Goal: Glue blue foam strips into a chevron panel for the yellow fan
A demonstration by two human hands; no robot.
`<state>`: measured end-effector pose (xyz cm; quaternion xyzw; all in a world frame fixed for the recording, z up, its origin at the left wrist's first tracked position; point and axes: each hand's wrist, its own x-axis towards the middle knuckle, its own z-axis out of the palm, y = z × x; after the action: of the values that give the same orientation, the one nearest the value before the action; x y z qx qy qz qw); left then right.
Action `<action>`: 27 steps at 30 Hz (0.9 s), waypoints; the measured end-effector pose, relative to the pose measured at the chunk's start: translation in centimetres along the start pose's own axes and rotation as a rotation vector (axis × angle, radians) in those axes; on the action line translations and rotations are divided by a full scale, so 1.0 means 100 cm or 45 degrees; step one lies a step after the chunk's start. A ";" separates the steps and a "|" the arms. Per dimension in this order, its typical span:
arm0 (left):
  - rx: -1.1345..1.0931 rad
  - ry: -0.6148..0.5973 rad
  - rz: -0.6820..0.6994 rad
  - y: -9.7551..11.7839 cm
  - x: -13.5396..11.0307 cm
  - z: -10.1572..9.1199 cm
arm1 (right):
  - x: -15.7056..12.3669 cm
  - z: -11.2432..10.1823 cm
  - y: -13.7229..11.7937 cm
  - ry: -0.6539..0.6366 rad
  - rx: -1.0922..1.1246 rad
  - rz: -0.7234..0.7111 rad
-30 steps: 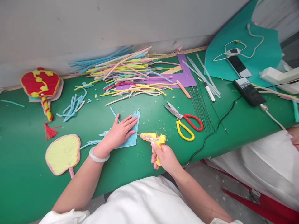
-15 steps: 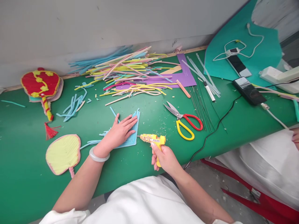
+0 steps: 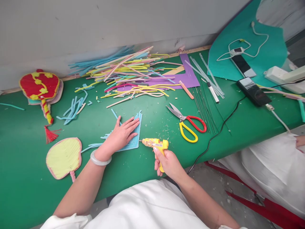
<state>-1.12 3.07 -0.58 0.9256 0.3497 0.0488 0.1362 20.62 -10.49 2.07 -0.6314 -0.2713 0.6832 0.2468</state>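
My left hand point(image 3: 121, 135) lies flat with fingers stretched out, pressing on a blue panel point(image 3: 133, 144) made of pipe cleaners. Loose blue ends stick out from the panel's left side, and part of it is hidden under the palm. In my right hand point(image 3: 167, 161) is a yellow glue gun point(image 3: 159, 144), gripped by its handle. Its nozzle points left, close to the panel's right edge; I cannot tell whether it touches. Right of the glue gun lie scissors point(image 3: 183, 118) with one red and one yellow handle, blades partly apart.
Pipe cleaners point(image 3: 133, 70) in several colours are heaped at the back. On the left are a red fan point(image 3: 40, 86) with a tassel and a pale yellow fan point(image 3: 64, 158). Glue sticks point(image 3: 209, 76), wires point(image 3: 202, 108) and a power bank point(image 3: 254, 92) lie right. Another person's sleeve point(image 3: 269, 168) shows there.
The whole view has shifted very slightly. Both hands, the glue gun and the blue panel keep nearly the same positions; the other person's hand at the right edge has moved a little.
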 end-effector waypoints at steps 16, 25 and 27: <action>0.008 -0.015 -0.001 0.000 0.000 0.001 | -0.002 -0.001 0.004 -0.034 -0.018 -0.001; 0.003 -0.005 -0.002 0.000 0.000 0.001 | -0.005 0.000 0.002 -0.027 -0.036 0.024; 0.003 0.002 0.001 -0.001 0.000 0.001 | -0.006 0.000 0.001 -0.025 -0.037 0.029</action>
<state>-1.17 3.08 -0.72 0.9258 0.3497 0.0492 0.1346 20.66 -10.96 2.39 -0.6314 -0.2763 0.6880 0.2271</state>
